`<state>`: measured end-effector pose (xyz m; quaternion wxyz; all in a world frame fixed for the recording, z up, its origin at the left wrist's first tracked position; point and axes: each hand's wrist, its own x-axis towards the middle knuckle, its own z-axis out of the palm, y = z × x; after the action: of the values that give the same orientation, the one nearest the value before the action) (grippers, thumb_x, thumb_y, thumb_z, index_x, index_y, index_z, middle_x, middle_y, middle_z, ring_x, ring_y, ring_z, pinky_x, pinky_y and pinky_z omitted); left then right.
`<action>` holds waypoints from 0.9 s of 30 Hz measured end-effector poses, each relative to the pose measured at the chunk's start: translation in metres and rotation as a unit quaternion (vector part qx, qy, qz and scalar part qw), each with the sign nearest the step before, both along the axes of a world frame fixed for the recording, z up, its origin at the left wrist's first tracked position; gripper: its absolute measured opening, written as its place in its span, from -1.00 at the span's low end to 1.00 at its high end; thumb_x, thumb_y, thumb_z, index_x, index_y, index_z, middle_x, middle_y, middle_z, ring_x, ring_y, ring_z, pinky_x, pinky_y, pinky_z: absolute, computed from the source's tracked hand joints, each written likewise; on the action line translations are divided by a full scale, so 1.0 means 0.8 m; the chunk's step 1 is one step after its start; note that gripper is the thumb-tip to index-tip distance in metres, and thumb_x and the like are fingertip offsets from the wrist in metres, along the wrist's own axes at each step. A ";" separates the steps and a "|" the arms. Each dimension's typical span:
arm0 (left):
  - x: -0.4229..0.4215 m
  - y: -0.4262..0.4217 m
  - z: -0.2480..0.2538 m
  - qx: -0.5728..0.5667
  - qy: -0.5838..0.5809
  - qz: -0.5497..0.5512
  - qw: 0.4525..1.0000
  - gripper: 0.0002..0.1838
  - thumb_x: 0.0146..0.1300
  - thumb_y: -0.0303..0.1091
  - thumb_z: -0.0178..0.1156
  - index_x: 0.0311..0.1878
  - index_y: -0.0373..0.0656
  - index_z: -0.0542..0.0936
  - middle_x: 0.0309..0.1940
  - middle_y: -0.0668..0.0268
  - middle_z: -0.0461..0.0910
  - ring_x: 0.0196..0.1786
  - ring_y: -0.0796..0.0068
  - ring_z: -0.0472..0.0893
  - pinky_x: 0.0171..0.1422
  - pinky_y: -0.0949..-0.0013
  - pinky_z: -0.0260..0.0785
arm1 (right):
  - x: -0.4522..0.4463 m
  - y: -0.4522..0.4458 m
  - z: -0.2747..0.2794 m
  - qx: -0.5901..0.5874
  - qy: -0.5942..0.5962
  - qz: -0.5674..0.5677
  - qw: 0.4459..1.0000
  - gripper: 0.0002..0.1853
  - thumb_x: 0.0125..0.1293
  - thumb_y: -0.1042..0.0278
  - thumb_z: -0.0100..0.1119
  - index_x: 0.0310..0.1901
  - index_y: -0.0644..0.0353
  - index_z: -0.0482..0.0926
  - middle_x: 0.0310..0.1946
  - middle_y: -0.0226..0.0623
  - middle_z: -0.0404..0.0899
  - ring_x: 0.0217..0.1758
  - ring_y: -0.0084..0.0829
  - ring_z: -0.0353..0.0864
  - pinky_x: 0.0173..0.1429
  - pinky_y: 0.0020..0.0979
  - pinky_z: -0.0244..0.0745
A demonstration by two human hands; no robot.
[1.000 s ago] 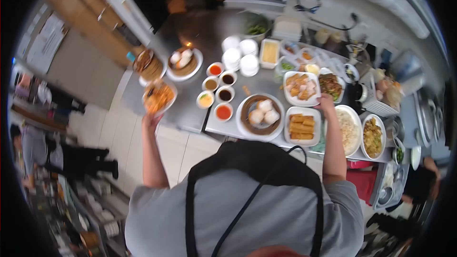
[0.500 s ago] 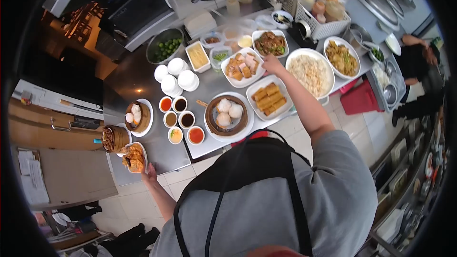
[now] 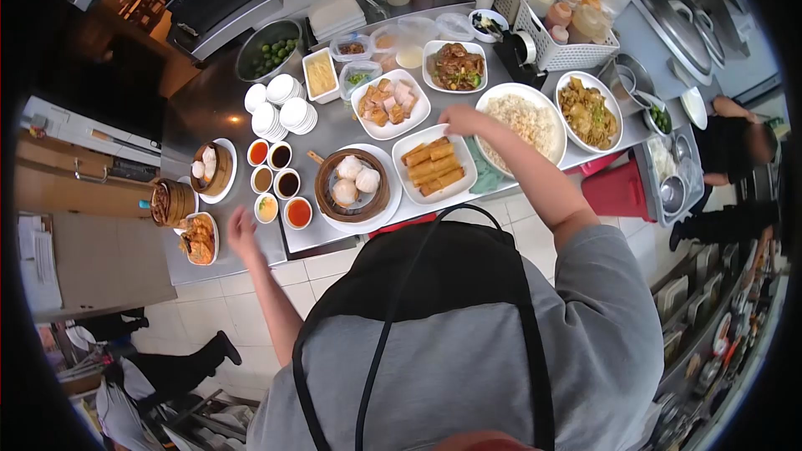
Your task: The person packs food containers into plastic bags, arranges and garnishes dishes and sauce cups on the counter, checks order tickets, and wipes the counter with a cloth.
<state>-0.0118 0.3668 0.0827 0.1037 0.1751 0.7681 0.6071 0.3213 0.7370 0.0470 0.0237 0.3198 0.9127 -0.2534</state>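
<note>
My right hand point(image 3: 464, 120) reaches over the counter, fingers curled and pinching the far rim of a white square dish point(image 3: 469, 181) of golden spring rolls point(image 3: 433, 168). Behind my hand stands a white dish of sliced crispy pork point(image 3: 388, 103); to its right is a big bowl of fried rice point(image 3: 522, 121). My left hand point(image 3: 243, 235) is off the counter's near edge, fingers apart and holding nothing. Left of it sits a small dish of orange-brown food point(image 3: 199, 240), apart from the hand. A bamboo steamer point(image 3: 355, 186) with white dumplings lies between my hands.
Several sauce cups point(image 3: 298, 213) and stacked white cups point(image 3: 298, 115) stand left of the steamer. Noodles point(image 3: 590, 113), a beef dish point(image 3: 457, 67) and a bottle basket point(image 3: 568, 54) are farther back. A red bin point(image 3: 618, 192) stands below. Another person point(image 3: 735, 146) is at right.
My right hand has moved from the pork dish to the rim of the spring roll dish. My left hand has left the orange-brown food dish and moved right. The camera view has shifted.
</note>
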 end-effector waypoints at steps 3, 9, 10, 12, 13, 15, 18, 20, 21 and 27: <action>0.081 0.095 0.022 -0.004 -0.004 -0.194 0.981 -0.76 0.15 -0.40 0.05 -0.12 -0.29 0.49 -0.28 0.28 0.53 -0.25 0.56 0.52 -0.19 0.56 0.36 | 0.007 -0.001 -0.039 0.011 0.027 0.018 0.999 -0.77 -0.13 0.39 0.14 -0.33 0.14 0.58 -0.34 -0.11 0.55 -0.20 -0.15 0.50 -0.09 -0.28 0.37; 0.179 0.190 0.007 -0.054 -0.153 -0.377 0.912 -0.61 0.22 -0.29 -0.01 0.11 -0.20 0.35 -0.21 0.25 0.50 -0.25 0.54 0.53 -0.18 0.53 0.39 | 0.008 0.007 0.082 -0.049 0.029 0.074 0.996 -0.78 -0.14 0.41 0.14 -0.37 0.22 0.57 -0.43 -0.09 0.55 -0.32 -0.19 0.53 -0.22 -0.31 0.39; 0.187 0.196 0.024 -0.063 -0.233 -0.395 0.886 -0.59 0.23 -0.27 -0.02 0.13 -0.20 0.32 -0.19 0.23 0.49 -0.25 0.52 0.53 -0.19 0.51 0.41 | 0.007 0.015 0.083 0.004 0.078 0.085 0.993 -0.77 -0.13 0.40 0.14 -0.35 0.23 0.57 -0.45 -0.09 0.55 -0.35 -0.21 0.54 -0.24 -0.31 0.39; 0.196 0.198 0.059 -0.032 -0.276 -0.425 0.862 -0.56 0.21 -0.28 -0.02 0.15 -0.20 0.28 -0.20 0.20 0.49 -0.26 0.49 0.54 -0.22 0.49 0.43 | -0.008 0.016 0.122 -0.016 0.101 0.128 0.986 -0.77 -0.15 0.37 0.11 -0.38 0.23 0.57 -0.45 -0.03 0.53 -0.32 -0.11 0.51 -0.21 -0.25 0.38; 0.194 0.194 0.069 -0.001 -0.237 -0.442 0.865 -0.56 0.20 -0.30 -0.02 0.14 -0.21 0.28 -0.22 0.20 0.50 -0.28 0.49 0.54 -0.24 0.49 0.43 | -0.021 0.004 0.150 -0.044 0.086 0.118 0.988 -0.79 -0.11 0.40 0.09 -0.37 0.23 0.57 -0.43 -0.01 0.53 -0.31 -0.11 0.51 -0.22 -0.25 0.38; 0.176 0.173 0.103 -0.017 -0.218 -0.389 0.895 -0.57 0.17 -0.35 -0.03 0.13 -0.22 0.29 -0.24 0.21 0.50 -0.30 0.50 0.54 -0.28 0.50 0.43 | -0.047 -0.013 0.168 -0.052 0.140 0.119 0.982 -0.78 0.05 0.37 0.05 -0.27 0.28 0.55 -0.45 -0.08 0.55 -0.36 -0.24 0.55 -0.25 -0.34 0.39; 0.137 0.120 0.112 -0.014 -0.202 -0.317 0.927 -0.58 0.11 -0.41 -0.04 0.09 -0.23 0.32 -0.27 0.26 0.51 -0.35 0.57 0.51 -0.35 0.55 0.37 | -0.096 -0.057 0.189 -0.275 0.186 0.073 0.940 -0.67 0.18 0.26 0.04 -0.09 0.30 0.46 -0.39 -0.24 0.55 -0.34 -0.52 0.51 -0.23 -0.50 0.39; 0.100 0.081 0.095 0.019 -0.180 -0.260 0.948 -0.57 0.05 -0.46 -0.04 0.06 -0.26 0.34 -0.33 0.28 0.52 -0.43 0.61 0.50 -0.41 0.59 0.33 | -0.121 -0.073 0.178 -0.304 0.255 0.125 0.909 -0.57 0.20 0.24 0.04 0.08 0.24 0.33 -0.27 -0.29 0.52 -0.30 -0.57 0.49 -0.21 -0.56 0.38; 0.093 0.056 0.105 -0.001 -0.178 -0.202 0.963 -0.56 0.04 -0.48 -0.04 0.07 -0.30 0.30 -0.33 0.20 0.51 -0.41 0.53 0.54 -0.42 0.53 0.39 | -0.129 -0.080 0.173 -0.250 0.265 0.143 0.920 -0.55 0.19 0.23 0.05 0.09 0.23 0.32 -0.23 -0.28 0.50 -0.26 -0.56 0.48 -0.17 -0.57 0.37; -0.005 -0.095 0.019 0.028 -0.156 0.069 0.985 -0.47 0.00 -0.53 0.00 0.09 -0.35 0.13 -0.27 0.01 0.46 -0.41 0.25 0.57 -0.44 0.35 0.51 | -0.137 -0.097 0.140 -0.199 0.238 0.131 0.942 -0.57 0.17 0.24 0.08 0.07 0.21 0.36 -0.20 -0.26 0.50 -0.20 -0.54 0.48 -0.13 -0.57 0.37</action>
<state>-0.0156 0.2905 0.0981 0.1750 0.0274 0.7355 0.6540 0.2121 0.6592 0.1593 -0.0982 0.1169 0.8562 -0.4935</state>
